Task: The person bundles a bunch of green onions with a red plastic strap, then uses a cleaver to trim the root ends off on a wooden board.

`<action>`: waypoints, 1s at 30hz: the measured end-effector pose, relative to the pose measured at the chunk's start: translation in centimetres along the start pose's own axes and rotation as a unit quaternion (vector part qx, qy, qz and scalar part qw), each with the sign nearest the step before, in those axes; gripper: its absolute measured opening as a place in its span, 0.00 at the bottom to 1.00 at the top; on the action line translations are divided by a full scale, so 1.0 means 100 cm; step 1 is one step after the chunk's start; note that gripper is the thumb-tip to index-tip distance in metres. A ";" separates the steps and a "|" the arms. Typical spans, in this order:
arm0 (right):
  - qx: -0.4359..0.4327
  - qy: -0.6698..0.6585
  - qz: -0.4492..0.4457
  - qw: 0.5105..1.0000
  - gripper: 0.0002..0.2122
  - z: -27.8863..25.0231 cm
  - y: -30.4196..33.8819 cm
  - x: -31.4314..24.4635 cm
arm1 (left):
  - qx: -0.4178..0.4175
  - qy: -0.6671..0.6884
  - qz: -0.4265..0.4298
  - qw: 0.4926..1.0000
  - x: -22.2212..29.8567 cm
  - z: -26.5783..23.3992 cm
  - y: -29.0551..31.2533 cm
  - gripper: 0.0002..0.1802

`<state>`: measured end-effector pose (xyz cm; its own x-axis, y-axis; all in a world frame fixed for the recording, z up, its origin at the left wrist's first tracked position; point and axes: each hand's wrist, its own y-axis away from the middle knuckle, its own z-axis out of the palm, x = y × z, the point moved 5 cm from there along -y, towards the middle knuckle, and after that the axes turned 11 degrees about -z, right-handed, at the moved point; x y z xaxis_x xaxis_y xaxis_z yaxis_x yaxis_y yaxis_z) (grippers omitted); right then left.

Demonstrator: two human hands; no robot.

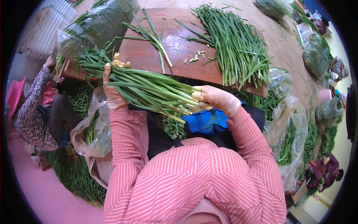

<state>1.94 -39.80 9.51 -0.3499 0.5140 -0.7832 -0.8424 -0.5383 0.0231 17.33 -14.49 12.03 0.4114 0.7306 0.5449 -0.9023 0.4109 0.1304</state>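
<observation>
Across my lap, in front of the low wooden table [182, 33], I hold a bunch of garlic chives [156, 87] level, leaves to the left and pale cut ends to the right. My left hand [115, 84], in a thin glove with pale fingertip covers, wraps round the leafy part. At the stem ends, my gloved right hand [220, 99] is closed on the stalks; its fingertips are partly hidden. A large pile of chives [238, 48] lies on the table's right side. A few loose stalks [163, 52] lie left of it, with several short cut stem pieces [194, 59] between.
A plastic-wrapped bundle of greens [106, 26] sits at the table's far left. Clear plastic bags [93, 128] flank me, the right bag [292, 115] holding greens. Chives cover the floor at both sides. One person [35, 108] sits at left, another [323, 171] at right.
</observation>
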 end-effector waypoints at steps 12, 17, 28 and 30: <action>0.225 0.662 -0.137 0.702 0.17 0.028 0.024 -0.065 | 0.126 0.031 0.089 0.988 0.045 -0.025 0.015 0.17; 0.188 0.753 -0.179 0.605 0.13 0.050 -0.033 -0.061 | 0.024 0.066 0.069 0.995 0.037 -0.002 0.010 0.18; 0.254 0.647 0.058 0.716 0.11 -0.037 0.045 -0.028 | 0.065 0.031 0.106 0.992 0.054 -0.007 0.026 0.19; 0.230 0.778 0.017 0.584 0.11 -0.026 0.054 -0.042 | 0.124 0.025 0.126 0.984 0.057 -0.011 0.028 0.19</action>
<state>-0.09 -46.61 11.38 0.1250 -0.9145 -0.3849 -0.9920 -0.1095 -0.0621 17.25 -8.55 14.54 0.1700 0.8209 0.5453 -0.9778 0.0715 0.1971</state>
